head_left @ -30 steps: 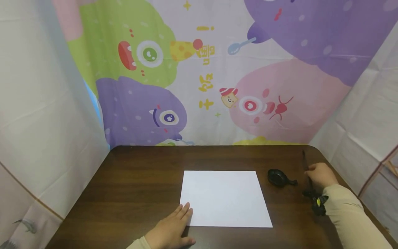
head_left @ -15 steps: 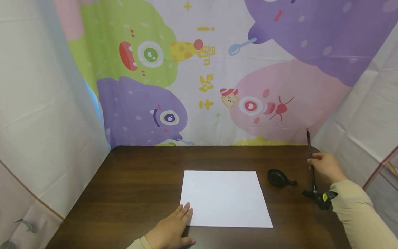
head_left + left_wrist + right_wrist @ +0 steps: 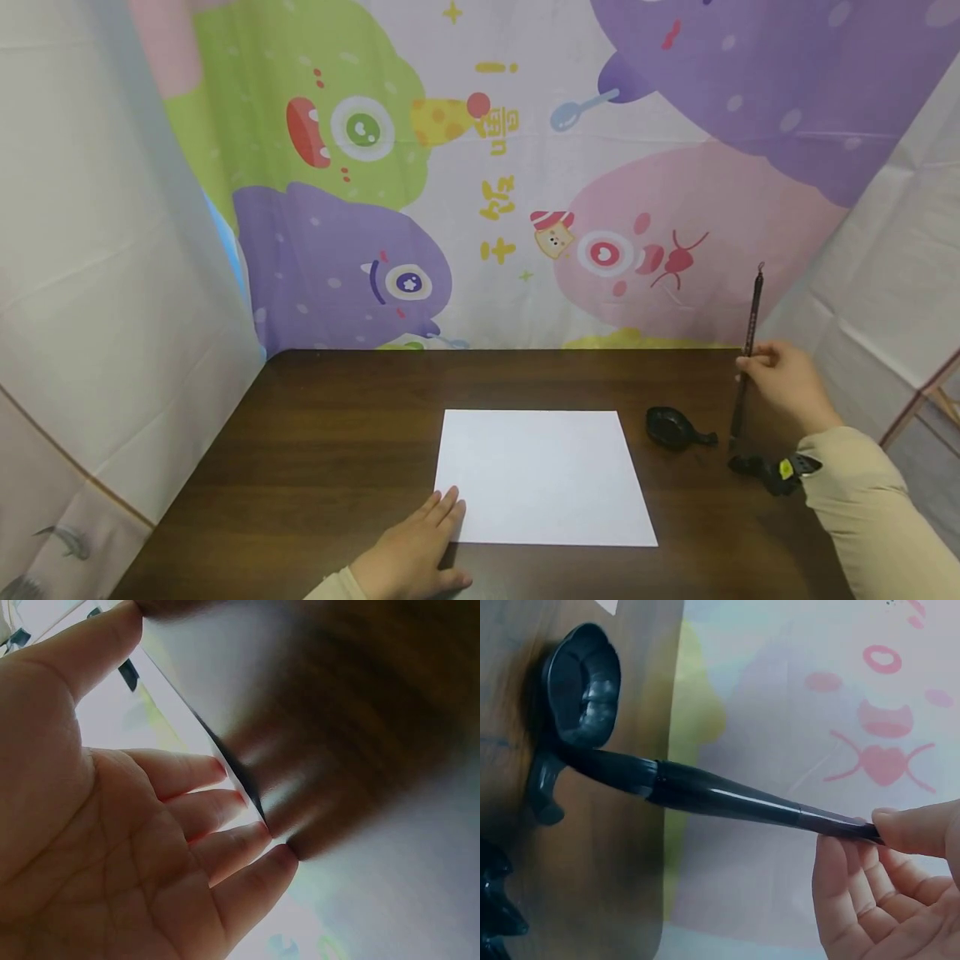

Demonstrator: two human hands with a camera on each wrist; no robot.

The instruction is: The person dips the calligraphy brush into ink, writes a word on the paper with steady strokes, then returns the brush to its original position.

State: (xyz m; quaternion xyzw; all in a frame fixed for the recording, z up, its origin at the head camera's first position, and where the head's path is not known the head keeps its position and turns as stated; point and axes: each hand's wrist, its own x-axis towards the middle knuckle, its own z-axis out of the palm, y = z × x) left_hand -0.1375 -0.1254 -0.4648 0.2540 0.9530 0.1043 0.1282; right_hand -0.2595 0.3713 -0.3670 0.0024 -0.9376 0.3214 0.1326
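Note:
In the head view, my right hand (image 3: 791, 390) pinches a dark calligraphy brush (image 3: 753, 321) by its shaft, between thumb and fingers. The brush stands nearly upright with its bristles down. Seen from the right wrist, the dark bristles (image 3: 619, 772) overlap the short handle of a black, scalloped ink dish (image 3: 585, 686); whether they touch is unclear. My left hand (image 3: 412, 546) lies flat, fingers straight, over the near-left corner of a blank white sheet (image 3: 551, 479). The left wrist view shows its palm (image 3: 112, 855) with fingertips at the paper's edge.
A black, bumpy object (image 3: 746, 465), probably a brush rest, lies below the brush; a wrist device (image 3: 787, 469) partly overlaps it in view. The brown table (image 3: 322, 450) ends at a cartoon-printed cloth (image 3: 495, 308). Pale cloths hang at both sides.
The brush has risen from beside the black bumpy object and swung from lying tilted to nearly upright. My right hand has moved up and away from me. The left hand has not moved.

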